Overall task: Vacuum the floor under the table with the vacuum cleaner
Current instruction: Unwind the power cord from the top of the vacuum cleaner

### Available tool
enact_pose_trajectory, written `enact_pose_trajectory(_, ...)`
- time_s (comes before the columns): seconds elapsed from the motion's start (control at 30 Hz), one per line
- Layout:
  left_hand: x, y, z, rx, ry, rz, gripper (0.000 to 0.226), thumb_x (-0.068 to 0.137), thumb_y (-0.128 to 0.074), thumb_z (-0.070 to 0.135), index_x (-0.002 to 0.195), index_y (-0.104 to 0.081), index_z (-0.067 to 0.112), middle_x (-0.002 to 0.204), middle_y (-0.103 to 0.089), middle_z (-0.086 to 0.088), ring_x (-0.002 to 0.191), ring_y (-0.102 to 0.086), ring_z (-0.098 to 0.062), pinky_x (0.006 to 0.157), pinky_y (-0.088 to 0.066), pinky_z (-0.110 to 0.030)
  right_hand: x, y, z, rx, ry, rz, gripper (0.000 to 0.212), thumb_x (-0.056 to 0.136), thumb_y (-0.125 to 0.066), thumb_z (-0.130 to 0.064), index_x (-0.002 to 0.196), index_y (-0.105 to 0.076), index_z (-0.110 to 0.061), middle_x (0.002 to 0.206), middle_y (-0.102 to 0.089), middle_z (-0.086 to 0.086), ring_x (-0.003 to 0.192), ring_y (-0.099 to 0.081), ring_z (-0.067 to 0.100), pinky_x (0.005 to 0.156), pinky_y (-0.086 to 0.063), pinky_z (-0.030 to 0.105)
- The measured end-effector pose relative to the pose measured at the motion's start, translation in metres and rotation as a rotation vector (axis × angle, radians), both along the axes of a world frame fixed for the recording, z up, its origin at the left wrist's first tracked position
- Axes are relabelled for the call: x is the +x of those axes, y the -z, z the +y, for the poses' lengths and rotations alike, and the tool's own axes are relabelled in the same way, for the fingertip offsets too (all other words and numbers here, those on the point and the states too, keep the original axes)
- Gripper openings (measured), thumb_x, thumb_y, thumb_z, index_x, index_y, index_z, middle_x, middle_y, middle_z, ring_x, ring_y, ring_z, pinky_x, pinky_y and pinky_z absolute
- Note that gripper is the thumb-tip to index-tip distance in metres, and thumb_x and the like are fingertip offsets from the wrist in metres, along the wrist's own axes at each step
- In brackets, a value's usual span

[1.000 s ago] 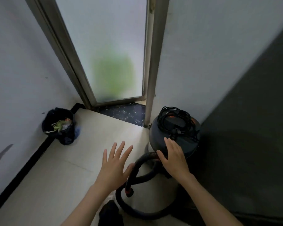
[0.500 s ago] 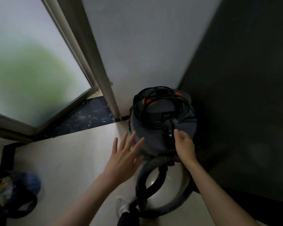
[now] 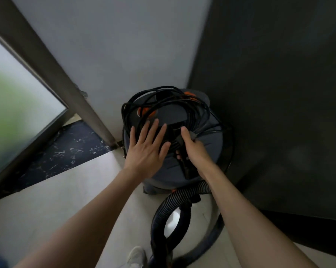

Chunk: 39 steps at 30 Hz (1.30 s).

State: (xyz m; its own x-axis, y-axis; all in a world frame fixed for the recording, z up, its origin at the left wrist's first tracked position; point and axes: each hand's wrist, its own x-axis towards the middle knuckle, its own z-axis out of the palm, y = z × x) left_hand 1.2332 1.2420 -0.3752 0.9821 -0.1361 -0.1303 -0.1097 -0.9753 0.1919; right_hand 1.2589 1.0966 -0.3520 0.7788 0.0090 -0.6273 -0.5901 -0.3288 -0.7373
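Observation:
A dark grey drum vacuum cleaner (image 3: 211, 151) stands in the corner between the pale wall and a dark panel. A black power cord (image 3: 163, 105) lies coiled on its lid, around orange parts. My left hand (image 3: 146, 149) lies flat on the lid's left side with its fingers spread. My right hand (image 3: 192, 149) is closed around the black plug end of the cord at the lid's front. The ribbed black hose (image 3: 173, 202) loops down from the drum's front to the floor.
A frosted glass door with a grey frame (image 3: 53, 74) stands to the left, above a dark speckled threshold (image 3: 66, 149). The dark panel (image 3: 279, 93) fills the right. Pale floor tiles (image 3: 66, 194) lie in front. My shoe (image 3: 136, 256) shows at the bottom.
I have come closer to the vacuum cleaner. My left hand moved from the air onto the lid. My right hand went from the drum's front up to the cord's plug and closed on it.

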Motion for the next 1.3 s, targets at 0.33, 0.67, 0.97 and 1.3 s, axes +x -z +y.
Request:
enact_pose_trajectory(0.33, -0.037, -0.002, 0.029, -0.028, 0.155, -0.003, 0.084, 0.084, 0.014, 0.066, 0.149, -0.009, 0.019, 0.158, -0.012, 0.001, 0.146, -0.008, -0.022, 0.115, 0.002, -0.047, -0.073, -0.006, 0.022, 0.124, 0.207, 0.038, 0.043, 0.094, -0.037, -0.059, 0.077, -0.057, -0.025, 0.076, -0.061, -0.004, 0.068, -0.057, 0.007, 0.061, -0.043, 0.021)
enact_pose_trajectory(0.67, -0.124, 0.007, 0.024, -0.051, 0.376, -0.001, 0.066, 0.098, -0.005, 0.053, 0.145, -0.029, 0.013, 0.150, -0.035, -0.008, 0.137, -0.019, -0.025, 0.110, -0.009, -0.049, -0.184, -0.013, 0.019, 0.209, 0.515, 0.140, 0.031, 0.094, -0.047, -0.054, 0.099, -0.061, -0.027, 0.086, -0.058, -0.016, 0.081, -0.056, 0.003, 0.068, -0.045, 0.019)
enact_pose_trajectory(0.97, -0.217, 0.008, 0.013, -0.129, 0.498, 0.034, 0.075, 0.089, 0.006, 0.065, 0.149, -0.008, 0.022, 0.158, -0.011, 0.002, 0.142, 0.003, -0.016, 0.112, 0.016, -0.038, -0.295, -0.017, 0.015, 0.278, 0.730, 0.144, 0.048, 0.093, -0.049, -0.051, 0.128, -0.057, -0.019, 0.102, -0.058, -0.010, 0.095, -0.052, 0.006, 0.080, -0.040, 0.022)
enact_pose_trajectory(1.3, -0.268, 0.005, 0.019, -0.054, 0.851, 0.038, 0.062, 0.098, -0.006, 0.055, 0.147, -0.018, 0.019, 0.153, -0.029, -0.006, 0.139, -0.016, -0.027, 0.111, -0.001, -0.046, -0.394, -0.016, 0.043, 0.365, 1.022, 0.172, 0.050, 0.093, -0.050, -0.052, 0.127, -0.058, -0.018, 0.123, -0.061, -0.006, 0.116, -0.055, 0.013, 0.100, -0.043, 0.031)
